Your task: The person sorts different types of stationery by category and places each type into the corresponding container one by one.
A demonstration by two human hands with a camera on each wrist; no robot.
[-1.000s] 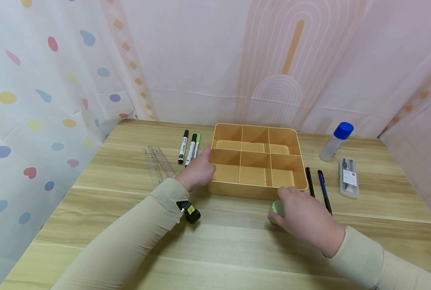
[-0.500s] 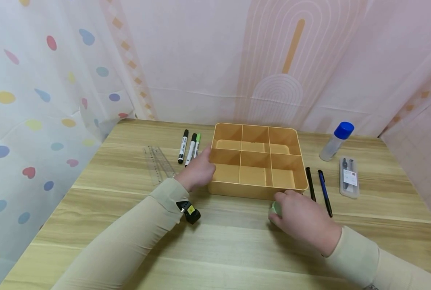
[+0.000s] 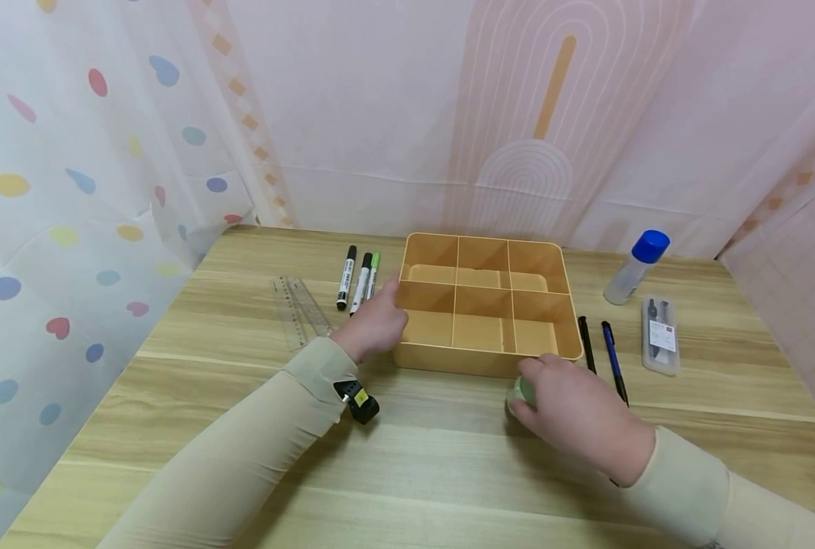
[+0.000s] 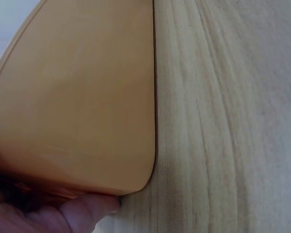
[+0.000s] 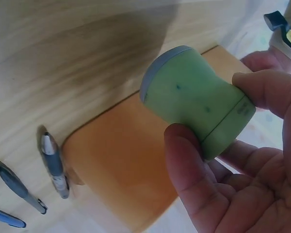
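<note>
An orange organizer box with several compartments stands on the wooden table. My left hand rests against the box's left wall, index finger stretched along it; in the left wrist view the fingers lie along the lower corner. With thumb and fingers my right hand holds a small green waisted object with a grey end and a seam near its other end. In the head view this object is mostly hidden by the hand, in front of the box's right front corner.
Left of the box lie two black-capped markers, a green-capped marker and clear rulers. Rightward are a black pen, a blue pen, a compass case and a blue-capped bottle. A curtain hangs behind.
The right hand shifts and turns slightly with the green object, staying in front of the box. The left hand and the box keep their places.
</note>
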